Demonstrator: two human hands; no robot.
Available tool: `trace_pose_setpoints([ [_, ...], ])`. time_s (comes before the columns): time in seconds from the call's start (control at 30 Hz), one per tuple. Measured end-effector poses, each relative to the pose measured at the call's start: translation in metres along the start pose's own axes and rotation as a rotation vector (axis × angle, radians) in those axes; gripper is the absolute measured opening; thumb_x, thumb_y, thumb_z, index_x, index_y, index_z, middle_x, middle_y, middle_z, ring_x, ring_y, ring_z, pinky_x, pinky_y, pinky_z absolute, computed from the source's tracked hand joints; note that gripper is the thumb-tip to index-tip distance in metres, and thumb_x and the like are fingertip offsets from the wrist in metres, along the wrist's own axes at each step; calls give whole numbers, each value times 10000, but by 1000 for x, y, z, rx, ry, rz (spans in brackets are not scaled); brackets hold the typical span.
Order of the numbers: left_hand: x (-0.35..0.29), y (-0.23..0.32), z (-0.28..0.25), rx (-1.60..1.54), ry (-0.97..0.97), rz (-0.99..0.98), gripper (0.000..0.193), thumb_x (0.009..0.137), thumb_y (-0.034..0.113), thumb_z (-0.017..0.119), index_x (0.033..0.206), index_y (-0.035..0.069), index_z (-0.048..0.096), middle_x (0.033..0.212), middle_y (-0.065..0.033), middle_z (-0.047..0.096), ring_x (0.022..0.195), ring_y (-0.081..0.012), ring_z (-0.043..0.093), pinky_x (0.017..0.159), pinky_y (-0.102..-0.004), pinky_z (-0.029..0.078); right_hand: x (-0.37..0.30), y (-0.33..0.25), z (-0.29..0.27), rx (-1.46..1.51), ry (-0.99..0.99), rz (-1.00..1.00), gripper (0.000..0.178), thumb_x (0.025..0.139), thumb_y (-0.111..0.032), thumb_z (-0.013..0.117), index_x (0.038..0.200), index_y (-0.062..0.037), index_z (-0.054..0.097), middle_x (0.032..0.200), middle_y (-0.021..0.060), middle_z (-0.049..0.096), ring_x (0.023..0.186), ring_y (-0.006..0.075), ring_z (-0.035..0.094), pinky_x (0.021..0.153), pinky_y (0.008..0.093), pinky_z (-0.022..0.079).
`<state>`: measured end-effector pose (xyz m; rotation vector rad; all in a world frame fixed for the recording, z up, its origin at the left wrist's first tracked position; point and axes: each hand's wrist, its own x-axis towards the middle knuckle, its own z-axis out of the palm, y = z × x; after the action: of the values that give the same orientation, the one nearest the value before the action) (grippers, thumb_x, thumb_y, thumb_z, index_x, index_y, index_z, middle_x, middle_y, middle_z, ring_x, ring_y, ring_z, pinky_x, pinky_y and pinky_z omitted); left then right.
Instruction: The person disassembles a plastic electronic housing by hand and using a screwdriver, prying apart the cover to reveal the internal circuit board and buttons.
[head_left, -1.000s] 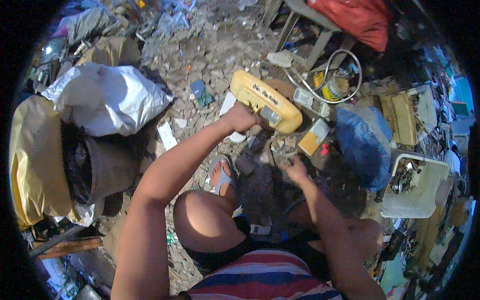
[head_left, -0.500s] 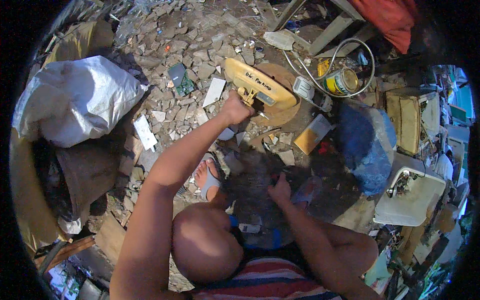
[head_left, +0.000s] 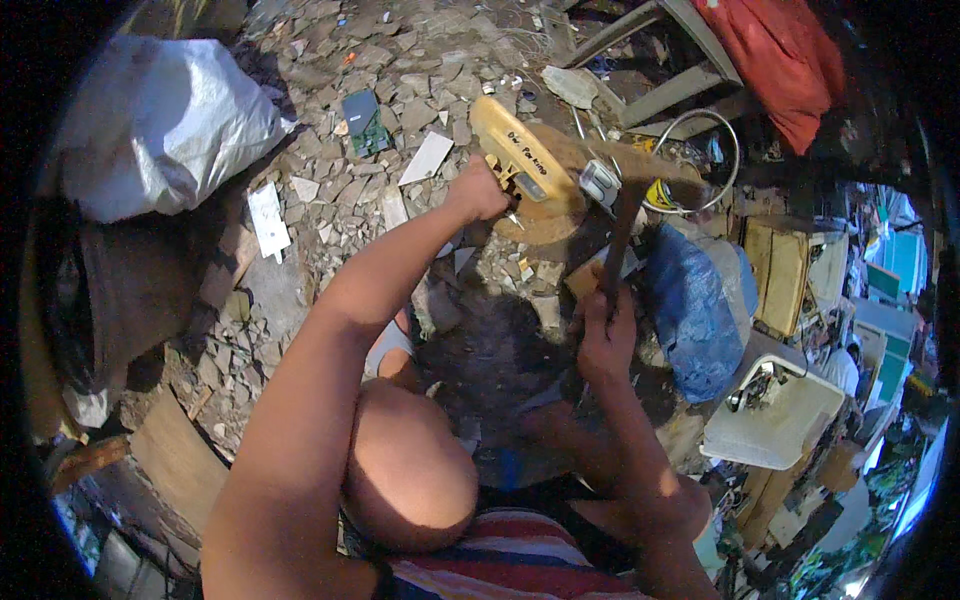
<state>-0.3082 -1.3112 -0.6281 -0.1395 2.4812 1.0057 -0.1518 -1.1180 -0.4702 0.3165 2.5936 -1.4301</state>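
My left hand (head_left: 482,190) is closed on the inner side of a long yellowed plastic casing (head_left: 530,160), which has a small grey window and dark handwriting. The casing stands tilted over a round brown slab (head_left: 545,222) on the ground. In my right hand (head_left: 608,340) is a hammer (head_left: 624,235), gripped by its handle and held up, its brown head near the casing's right end. Motion blurs the hammer a little. Just beyond the casing's right end lies a small white plastic part (head_left: 600,182).
Broken tile pieces (head_left: 420,115) cover the ground ahead. A white sack (head_left: 190,130) stands at left, a blue plastic bag (head_left: 695,310) at right. Further right is a whitish plastic tub (head_left: 775,425) with scraps. A wooden frame (head_left: 690,60) and red cloth (head_left: 780,70) are at the far right.
My right hand has come up from low between the knees, and the hammer now shows raised at the right. My left hand keeps its hold on the casing. The view has shifted slightly.
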Motion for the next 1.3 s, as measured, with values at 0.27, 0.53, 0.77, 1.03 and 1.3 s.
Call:
trace_pose_setpoints([
  [0.27,6,-4,-10,63,-81,23,570,711,200,632,1098,-115,356,980,-318,601,933,-412,617,794,-411,515,38,60,30,-433,92,-138,475,936,-347,486,1229,27,470,910,176,625,841,289,599,784,372,461],
  [0.53,-1,10,-18,-17,-142,-78,665,727,168,647,1256,-73,325,1171,-258,546,1088,-340,565,897,-355,478,42,26,-6,-229,15,4,516,928,-355,503,1281,18,446,1115,198,589,1008,345,579,871,387,458],
  [0.77,25,-41,9,83,-60,-17,604,724,151,631,1170,-134,340,1066,-302,590,1018,-363,606,860,-391,496,64,-51,-58,412,224,-605,430,932,-369,503,1181,-19,486,875,79,593,767,189,572,695,283,480],
  [1.03,16,-42,8,26,103,-6,646,665,195,677,1210,-50,432,1057,-268,603,1027,-379,591,852,-406,495,54,12,25,-189,23,-124,348,916,-280,523,1128,-4,528,879,168,630,809,298,617,728,395,468],
  [1.3,14,-12,-7,38,-106,-90,599,701,159,643,1159,-108,364,1036,-280,605,1007,-363,606,834,-393,502,53,59,24,-462,13,-156,470,931,-350,481,1202,34,479,955,249,619,893,444,591,785,483,459],
])
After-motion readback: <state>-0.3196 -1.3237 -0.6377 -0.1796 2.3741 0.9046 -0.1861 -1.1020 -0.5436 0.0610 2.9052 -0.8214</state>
